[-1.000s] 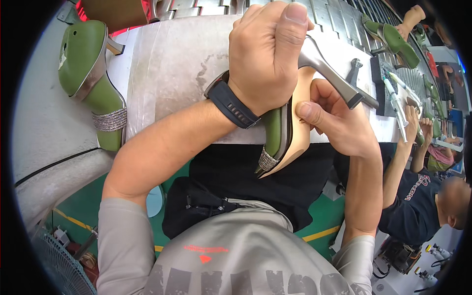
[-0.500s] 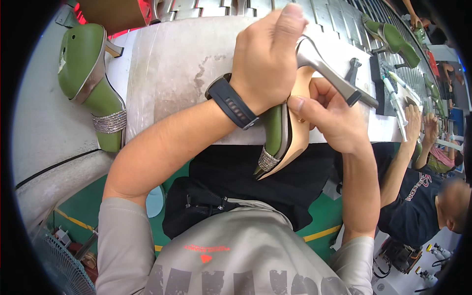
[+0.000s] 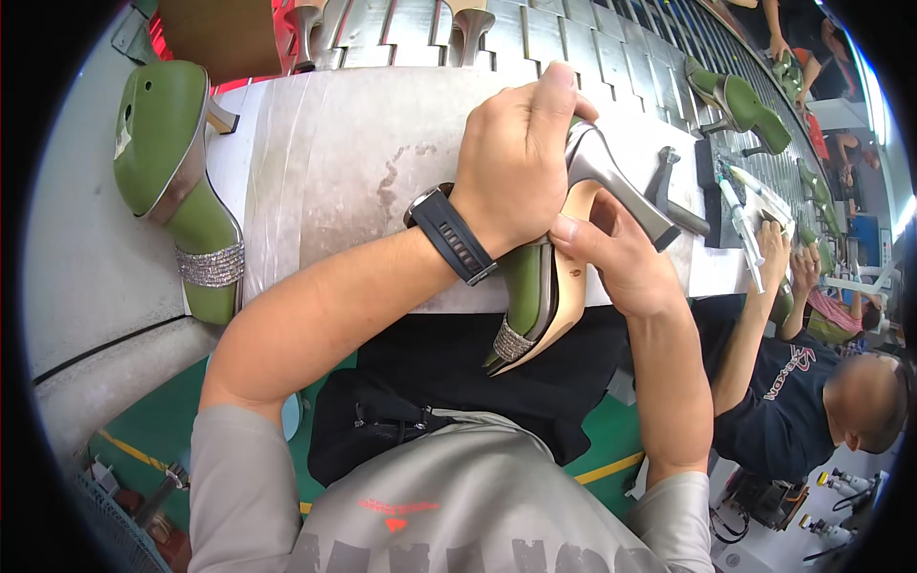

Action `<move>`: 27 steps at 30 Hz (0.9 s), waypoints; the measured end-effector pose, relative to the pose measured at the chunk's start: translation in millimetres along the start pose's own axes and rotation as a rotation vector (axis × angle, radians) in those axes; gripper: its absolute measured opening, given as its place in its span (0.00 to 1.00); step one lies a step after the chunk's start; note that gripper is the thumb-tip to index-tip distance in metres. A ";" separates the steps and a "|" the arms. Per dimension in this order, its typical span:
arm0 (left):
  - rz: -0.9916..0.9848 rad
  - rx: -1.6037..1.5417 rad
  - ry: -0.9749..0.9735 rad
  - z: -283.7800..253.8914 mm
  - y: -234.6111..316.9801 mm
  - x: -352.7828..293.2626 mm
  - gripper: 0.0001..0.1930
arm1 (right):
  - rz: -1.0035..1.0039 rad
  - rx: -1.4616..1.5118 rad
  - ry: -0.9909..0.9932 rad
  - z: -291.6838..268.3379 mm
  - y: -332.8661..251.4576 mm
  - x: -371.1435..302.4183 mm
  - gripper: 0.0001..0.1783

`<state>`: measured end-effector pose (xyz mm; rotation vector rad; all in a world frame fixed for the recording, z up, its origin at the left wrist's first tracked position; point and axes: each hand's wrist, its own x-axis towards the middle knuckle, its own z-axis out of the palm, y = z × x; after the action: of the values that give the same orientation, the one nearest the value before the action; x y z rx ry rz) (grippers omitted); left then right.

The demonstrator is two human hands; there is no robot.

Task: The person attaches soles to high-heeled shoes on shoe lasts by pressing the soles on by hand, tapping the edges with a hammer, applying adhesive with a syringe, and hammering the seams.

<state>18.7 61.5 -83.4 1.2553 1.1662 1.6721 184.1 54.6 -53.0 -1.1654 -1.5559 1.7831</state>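
Observation:
Both my hands hold a green high-heeled shoe [image 3: 528, 296] on its side, with its tan sole facing right and its glittery strap and open toe pointing down toward me. My left hand [image 3: 516, 158] wraps around the shoe's back part from the left, thumb up near the heel end. My right hand [image 3: 626, 253] grips the sole side near the arch, its thumb pressed at the sole's edge. The silver-grey heel sticks out to the right above my right hand. What lies under my left palm is hidden.
Another green shoe [image 3: 181, 191] stands at the left. A hammer [image 3: 671, 196] lies right of my hands, beside syringe-like tubes [image 3: 740, 229]. Behind the worktable [image 3: 325, 143] runs a slatted metal conveyor [image 3: 535, 43] carrying more shoes [image 3: 740, 100]. A co-worker [image 3: 783, 392] works at the right.
My hands and the shoe have shifted slightly left and lower in view, along with much of the scene. My right thumb has moved a little up along the sole edge.

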 end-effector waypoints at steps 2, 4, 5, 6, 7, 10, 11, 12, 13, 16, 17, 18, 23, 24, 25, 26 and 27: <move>-0.025 0.010 -0.013 -1.1 -1.7 1.1 0.34 | 0.025 -0.032 0.008 0.1 0.8 1.6 0.20; -0.028 -0.011 -0.010 -2.5 -5.1 1.9 0.35 | 0.002 -0.025 0.022 2.1 1.3 1.9 0.19; -0.024 -0.014 -0.010 -2.6 -7.2 1.7 0.35 | -0.015 -0.013 0.033 3.0 3.3 2.5 0.18; -0.017 -0.049 -0.005 -1.7 -7.8 1.2 0.35 | -0.014 0.012 0.097 1.7 11.5 5.3 0.17; -0.011 -0.083 0.001 -1.3 -9.3 0.9 0.35 | -0.012 0.007 0.097 -2.4 13.5 6.2 0.17; 0.029 -0.057 0.017 -0.2 -7.9 2.1 0.36 | -0.016 0.051 0.074 -6.1 19.7 12.6 0.20; 0.023 -0.060 0.022 -0.7 -6.2 0.1 0.36 | -0.009 0.049 0.072 -2.7 21.1 10.5 0.20; 0.006 -0.019 0.013 -2.1 -2.7 -0.7 0.36 | -0.063 0.003 0.100 2.9 17.3 8.3 0.19; -0.011 0.023 0.003 -3.5 0.5 -1.1 0.36 | -0.118 -0.042 0.129 6.8 15.3 7.4 0.18; -0.041 0.030 0.007 -6.6 -2.9 0.4 0.38 | -0.149 -0.048 0.144 13.8 15.3 10.2 0.15; -0.022 0.015 0.036 -5.9 -4.7 0.6 0.38 | -0.139 -0.060 0.160 15.5 14.7 10.2 0.14; -0.017 0.009 0.027 -3.3 -5.8 1.3 0.38 | -0.141 -0.066 0.154 14.0 14.3 9.2 0.13; 0.595 0.587 -0.092 -3.4 -37.0 12.0 0.24 | -0.207 -0.173 0.047 -8.0 6.7 -0.6 0.15; 0.641 0.525 -0.203 -4.0 -36.7 14.9 0.20 | -0.098 -0.024 0.093 -10.0 17.4 0.9 0.17; 0.372 0.332 -0.243 -7.6 -31.5 14.0 0.20 | -0.296 -0.201 0.190 -6.1 24.8 4.9 0.21; 0.354 0.382 -0.200 -14.5 -43.7 11.6 0.24 | -0.246 0.070 0.020 -7.5 31.7 11.5 0.24; 0.091 0.135 -0.167 -15.4 -51.6 18.0 0.30 | -0.249 0.087 0.012 -8.7 35.2 15.6 0.32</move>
<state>0.9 91.1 -128.5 1.5216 1.1512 1.5399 189.2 64.1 -90.9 -0.8974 -1.5265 1.6584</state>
